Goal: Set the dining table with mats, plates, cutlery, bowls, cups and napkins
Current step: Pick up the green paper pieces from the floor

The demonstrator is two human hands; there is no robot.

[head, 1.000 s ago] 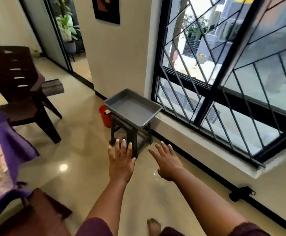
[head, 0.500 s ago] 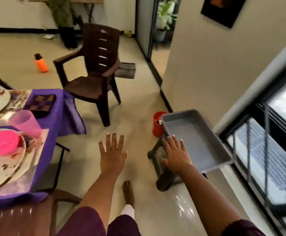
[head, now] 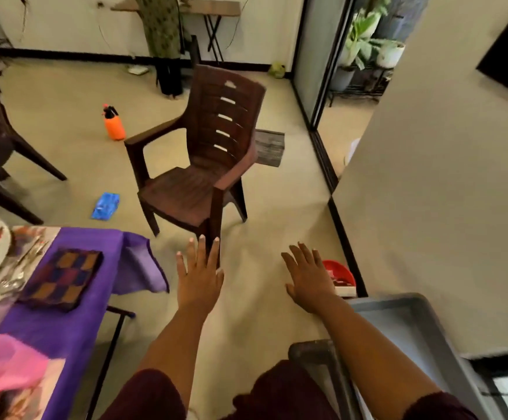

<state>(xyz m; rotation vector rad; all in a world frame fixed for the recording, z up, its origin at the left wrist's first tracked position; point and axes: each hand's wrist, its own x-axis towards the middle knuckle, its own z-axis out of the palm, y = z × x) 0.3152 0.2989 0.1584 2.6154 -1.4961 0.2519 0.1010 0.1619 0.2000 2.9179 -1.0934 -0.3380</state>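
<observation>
Both hands, left (head: 199,277) and right (head: 310,278), now off tray (head: 413,325); fingers spread, empty

You're looking at a purple cloth (head: 74,301) draped matt over the table; the brown chair (head: 204,165) reads as moulded plastic with a faint sheen; your grey tray (head: 422,325) looks smooth and matt; the floor (head: 261,225) is smooth; the pink cup (head: 7,362) seems translucent plastic.
</observation>
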